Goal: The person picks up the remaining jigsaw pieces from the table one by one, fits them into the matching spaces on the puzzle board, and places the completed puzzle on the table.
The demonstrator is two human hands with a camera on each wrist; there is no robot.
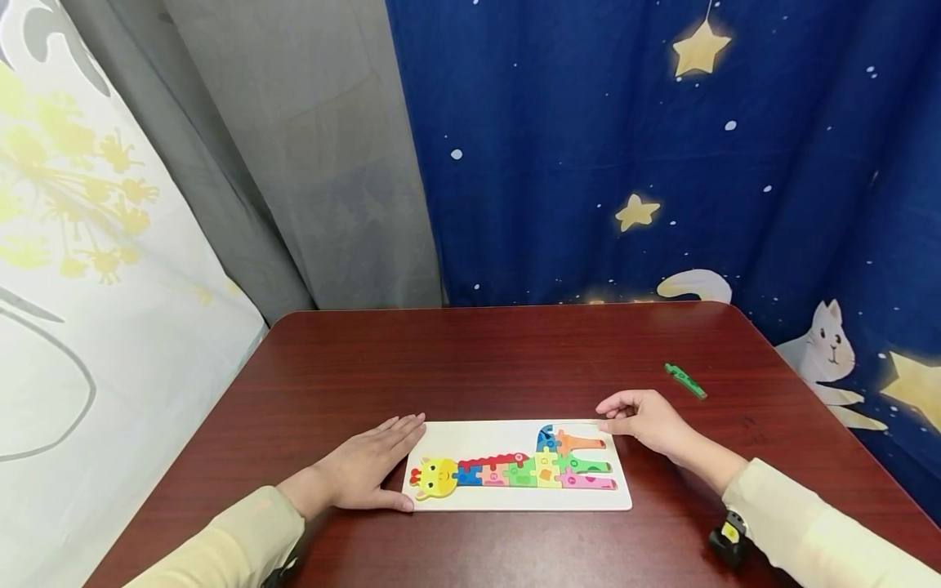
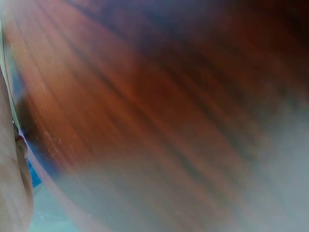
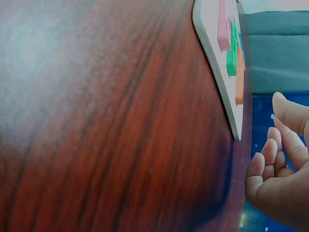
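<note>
A white puzzle board (image 1: 470, 437) lies flat on the table, bearing a colourful giraffe made of interlocking pieces. Its yellow head (image 1: 437, 478) is at the left; orange, green and pink legs (image 1: 588, 483) point right. My left hand (image 1: 367, 464) rests palm down at the board's left edge, fingers straight and thumb by the lower corner. At the upper right corner is my right hand (image 1: 647, 420), thumb overlapping the board there and fingers loosely bent. The right wrist view shows the right hand (image 3: 280, 164) with a small gap between thumb and forefinger, nothing visible in it.
A slim green pen-like object (image 1: 685, 380) lies farther back on the right of the dark red wooden table (image 1: 456, 359). Behind the table hang a grey curtain (image 1: 331, 163) and a blue starry one (image 1: 529, 204). White patterned cloth (image 1: 110, 327) hangs at the left.
</note>
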